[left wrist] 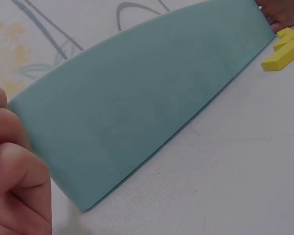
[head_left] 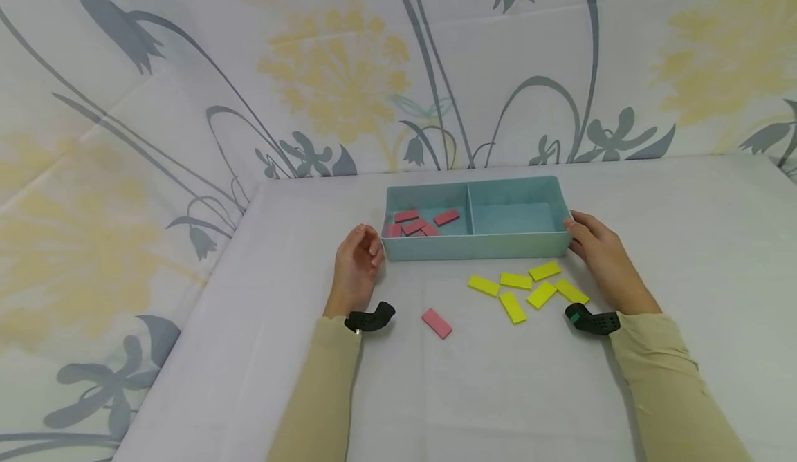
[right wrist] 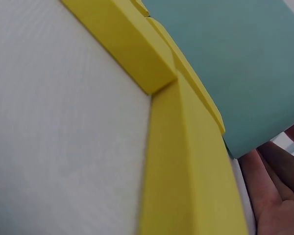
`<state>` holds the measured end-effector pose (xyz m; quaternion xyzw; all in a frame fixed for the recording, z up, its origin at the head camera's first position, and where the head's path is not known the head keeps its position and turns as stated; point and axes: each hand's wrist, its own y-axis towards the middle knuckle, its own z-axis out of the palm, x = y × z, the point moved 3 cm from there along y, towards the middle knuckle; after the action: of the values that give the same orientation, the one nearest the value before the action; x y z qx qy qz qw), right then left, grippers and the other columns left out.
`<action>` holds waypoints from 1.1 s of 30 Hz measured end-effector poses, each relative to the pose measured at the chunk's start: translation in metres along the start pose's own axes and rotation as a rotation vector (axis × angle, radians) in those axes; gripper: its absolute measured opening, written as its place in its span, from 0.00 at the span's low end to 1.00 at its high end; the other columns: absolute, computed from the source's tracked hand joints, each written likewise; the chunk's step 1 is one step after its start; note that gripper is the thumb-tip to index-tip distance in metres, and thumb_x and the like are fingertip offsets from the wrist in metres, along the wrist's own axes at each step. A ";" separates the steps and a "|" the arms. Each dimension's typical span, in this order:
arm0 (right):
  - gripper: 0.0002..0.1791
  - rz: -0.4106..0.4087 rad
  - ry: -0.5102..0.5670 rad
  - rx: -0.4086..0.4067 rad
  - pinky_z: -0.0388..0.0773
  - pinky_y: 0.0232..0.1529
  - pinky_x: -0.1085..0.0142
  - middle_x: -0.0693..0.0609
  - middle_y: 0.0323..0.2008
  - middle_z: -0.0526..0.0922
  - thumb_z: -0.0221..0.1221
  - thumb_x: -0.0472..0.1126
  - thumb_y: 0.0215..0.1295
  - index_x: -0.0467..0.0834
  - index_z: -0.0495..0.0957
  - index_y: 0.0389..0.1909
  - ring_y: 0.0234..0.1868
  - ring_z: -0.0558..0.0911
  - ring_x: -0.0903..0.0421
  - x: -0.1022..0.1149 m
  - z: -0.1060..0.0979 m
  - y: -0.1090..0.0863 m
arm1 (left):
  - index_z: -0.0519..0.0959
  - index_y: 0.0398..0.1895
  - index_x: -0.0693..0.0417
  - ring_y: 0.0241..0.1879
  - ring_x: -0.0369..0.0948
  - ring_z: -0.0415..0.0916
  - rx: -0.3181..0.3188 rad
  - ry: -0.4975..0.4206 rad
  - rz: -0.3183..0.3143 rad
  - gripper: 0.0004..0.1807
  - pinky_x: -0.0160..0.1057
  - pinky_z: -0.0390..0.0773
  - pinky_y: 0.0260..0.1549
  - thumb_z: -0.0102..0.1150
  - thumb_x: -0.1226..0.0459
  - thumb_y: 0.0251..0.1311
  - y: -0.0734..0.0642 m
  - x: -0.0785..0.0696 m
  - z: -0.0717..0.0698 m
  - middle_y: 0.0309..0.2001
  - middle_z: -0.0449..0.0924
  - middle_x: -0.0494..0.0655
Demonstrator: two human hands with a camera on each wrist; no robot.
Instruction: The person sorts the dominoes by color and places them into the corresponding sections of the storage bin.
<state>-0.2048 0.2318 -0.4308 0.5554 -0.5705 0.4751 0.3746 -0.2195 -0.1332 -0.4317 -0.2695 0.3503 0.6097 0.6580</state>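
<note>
A light blue two-compartment box (head_left: 476, 246) stands between my hands, with several pink blocks (head_left: 446, 217) in its left compartment. My left hand (head_left: 358, 268) is at the box's left end, its fingers loosely bent; whether they touch the wall cannot be told. At the right end my right hand (head_left: 600, 261) touches the front corner, with its thumb tip at the rim and its fingers along the outer side. In the right wrist view these fingers (right wrist: 264, 183) lie rather straight against the corner. Several yellow blocks (head_left: 515, 281) lie before the box, near my right hand.
One pink block (head_left: 437, 324) lies by itself on the white tablecloth (head_left: 473, 393), nearer to me and left of the yellow ones. A divider (head_left: 470, 209) splits the box, and its right compartment shows a bare floor. Behind hangs a flower-patterned cloth (head_left: 473, 54).
</note>
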 end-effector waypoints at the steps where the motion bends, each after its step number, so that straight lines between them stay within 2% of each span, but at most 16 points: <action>1: 0.44 -0.001 0.002 0.002 0.54 0.61 0.55 0.43 0.67 0.46 0.40 0.65 0.61 0.41 0.41 0.69 0.64 0.58 0.48 0.001 0.001 0.001 | 0.71 0.28 0.56 0.16 0.35 0.57 0.008 -0.004 -0.008 0.12 0.29 0.55 0.12 0.43 0.59 0.65 -0.001 -0.001 0.001 0.18 0.63 0.43; 6: 0.44 -0.012 -0.013 0.010 0.55 0.61 0.55 0.44 0.67 0.46 0.40 0.65 0.61 0.42 0.41 0.69 0.64 0.58 0.47 0.005 0.003 0.005 | 0.72 0.29 0.58 0.15 0.33 0.57 0.041 -0.001 -0.037 0.13 0.26 0.58 0.11 0.41 0.61 0.66 -0.009 -0.005 0.003 0.18 0.65 0.43; 10: 0.43 -0.010 -0.035 0.012 0.55 0.61 0.54 0.43 0.67 0.47 0.39 0.65 0.62 0.42 0.41 0.69 0.64 0.58 0.46 0.003 -0.001 0.001 | 0.74 0.29 0.58 0.13 0.34 0.59 0.161 0.085 -0.061 0.15 0.27 0.59 0.09 0.38 0.61 0.67 -0.018 -0.002 0.010 0.16 0.68 0.43; 13: 0.43 -0.021 -0.029 0.011 0.55 0.60 0.53 0.42 0.67 0.47 0.39 0.65 0.62 0.41 0.41 0.69 0.63 0.58 0.45 0.003 -0.002 -0.001 | 0.75 0.32 0.58 0.11 0.34 0.60 0.220 0.153 -0.034 0.16 0.28 0.57 0.07 0.38 0.60 0.67 -0.028 0.002 0.016 0.15 0.69 0.44; 17: 0.42 -0.048 -0.059 -0.009 0.57 0.59 0.52 0.41 0.67 0.48 0.38 0.64 0.63 0.40 0.42 0.68 0.62 0.60 0.43 0.001 -0.005 -0.001 | 0.73 0.36 0.63 0.11 0.35 0.60 0.219 0.235 0.008 0.16 0.27 0.57 0.05 0.40 0.58 0.66 -0.044 0.010 0.024 0.16 0.69 0.45; 21: 0.42 -0.042 -0.059 -0.006 0.55 0.59 0.50 0.42 0.67 0.49 0.39 0.64 0.63 0.42 0.42 0.69 0.62 0.60 0.43 -0.003 -0.006 -0.003 | 0.70 0.38 0.69 0.11 0.36 0.61 0.215 0.391 -0.027 0.17 0.30 0.58 0.05 0.42 0.60 0.66 -0.058 0.019 0.034 0.17 0.68 0.46; 24: 0.41 -0.042 -0.032 0.012 0.54 0.60 0.50 0.44 0.67 0.48 0.40 0.64 0.62 0.44 0.42 0.69 0.63 0.59 0.43 -0.004 -0.002 -0.003 | 0.71 0.41 0.68 0.12 0.37 0.60 0.226 0.547 -0.058 0.16 0.31 0.58 0.06 0.43 0.61 0.65 -0.064 0.017 0.042 0.19 0.66 0.48; 27: 0.40 -0.043 -0.012 0.004 0.53 0.60 0.51 0.45 0.67 0.49 0.41 0.63 0.62 0.45 0.44 0.69 0.63 0.59 0.44 -0.007 -0.002 -0.006 | 0.72 0.44 0.66 0.12 0.38 0.58 0.263 0.666 -0.076 0.15 0.32 0.58 0.08 0.43 0.62 0.65 -0.064 0.017 0.051 0.20 0.65 0.51; 31: 0.40 -0.042 -0.011 0.002 0.53 0.61 0.51 0.46 0.67 0.49 0.40 0.63 0.62 0.45 0.45 0.69 0.63 0.59 0.45 -0.006 -0.003 -0.006 | 0.73 0.44 0.65 0.12 0.39 0.58 0.294 0.757 -0.076 0.15 0.32 0.60 0.10 0.43 0.62 0.65 -0.065 0.014 0.057 0.17 0.63 0.54; 33: 0.40 -0.038 -0.014 0.003 0.54 0.60 0.51 0.45 0.67 0.49 0.40 0.63 0.62 0.44 0.44 0.69 0.63 0.59 0.45 -0.006 -0.003 -0.006 | 0.75 0.43 0.62 0.12 0.39 0.57 0.304 0.786 -0.098 0.15 0.32 0.60 0.11 0.44 0.60 0.65 -0.064 0.013 0.058 0.15 0.62 0.52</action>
<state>-0.1988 0.2363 -0.4353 0.5699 -0.5617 0.4649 0.3789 -0.1479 -0.0871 -0.4116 -0.3978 0.6472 0.3699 0.5348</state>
